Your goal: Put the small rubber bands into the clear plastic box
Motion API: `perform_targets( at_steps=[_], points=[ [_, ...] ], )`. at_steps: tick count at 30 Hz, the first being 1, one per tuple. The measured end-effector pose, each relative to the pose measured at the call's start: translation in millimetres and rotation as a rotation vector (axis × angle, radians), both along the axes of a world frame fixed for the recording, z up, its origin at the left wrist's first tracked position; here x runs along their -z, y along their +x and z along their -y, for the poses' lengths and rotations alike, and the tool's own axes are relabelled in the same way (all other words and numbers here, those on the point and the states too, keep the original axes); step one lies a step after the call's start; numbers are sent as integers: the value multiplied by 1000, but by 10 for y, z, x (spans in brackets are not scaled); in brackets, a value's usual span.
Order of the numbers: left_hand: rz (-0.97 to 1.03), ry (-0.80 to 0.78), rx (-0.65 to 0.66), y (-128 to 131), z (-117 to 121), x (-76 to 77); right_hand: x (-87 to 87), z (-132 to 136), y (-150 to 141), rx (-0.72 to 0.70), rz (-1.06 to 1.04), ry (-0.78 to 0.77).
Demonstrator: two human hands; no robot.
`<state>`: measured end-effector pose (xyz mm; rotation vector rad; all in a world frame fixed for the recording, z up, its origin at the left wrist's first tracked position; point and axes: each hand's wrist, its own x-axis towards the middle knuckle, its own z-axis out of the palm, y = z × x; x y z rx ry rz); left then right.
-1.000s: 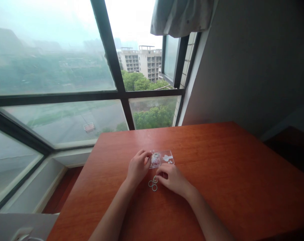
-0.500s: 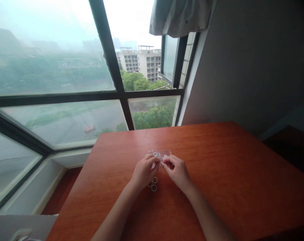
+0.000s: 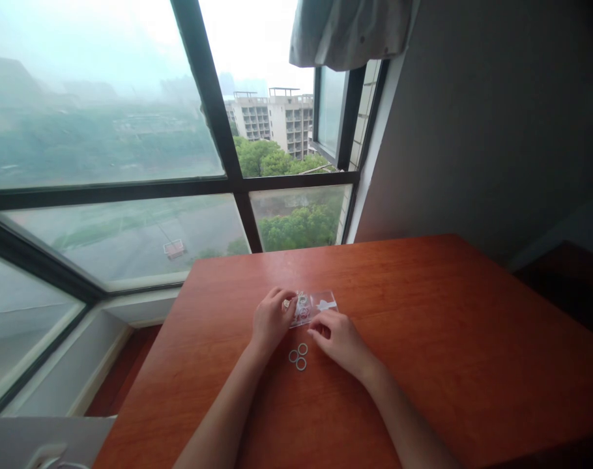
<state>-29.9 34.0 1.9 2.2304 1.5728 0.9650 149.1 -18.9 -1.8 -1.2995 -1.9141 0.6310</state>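
Observation:
A small clear plastic packet (image 3: 315,305) with printed marks and small pieces inside lies on the red-brown wooden table (image 3: 423,326). My left hand (image 3: 271,320) pinches the packet's left end, fingers curled. My right hand (image 3: 340,337) rests just below the packet's right side with fingers curled; whether anything is in them is hidden. Three small white rings (image 3: 298,356) lie on the table between my wrists, touching one another.
The table stands in a corner against a large window (image 3: 130,163) with dark frames on the left and a grey wall (image 3: 496,130) on the right. A curtain (image 3: 350,32) hangs at the top. The table's left edge drops to the floor.
Half a second ago both hands met over the packet. Now they have parted: the left stays at its left end, the right has dropped back toward me. The rings have not moved.

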Motion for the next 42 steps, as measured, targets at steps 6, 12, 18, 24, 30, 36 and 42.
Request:
perform_targets(
  at_steps=[6,12,18,24,30,36,42],
  points=[
    [25,9,30,-29,9,16,-10,21,8,-38,59,-54],
    [33,4,35,-41,-10,27,-28,57,2,-137,91,-86],
    [33,-6,56,-40,-21,19,-20,69,-14,-147,156,-97],
    [1,-14,18,-68,1,-1,-15,77,-24,-101,189,-92],
    [-79,2,-8,-128,12,12,0,63,0,-121,198,-112],
    [-78,4,25,-145,-34,62,-4,42,25,-160,214,-169],
    [-39,6,55,-166,-61,89,-13,49,19,-154,205,-178]
  ],
)
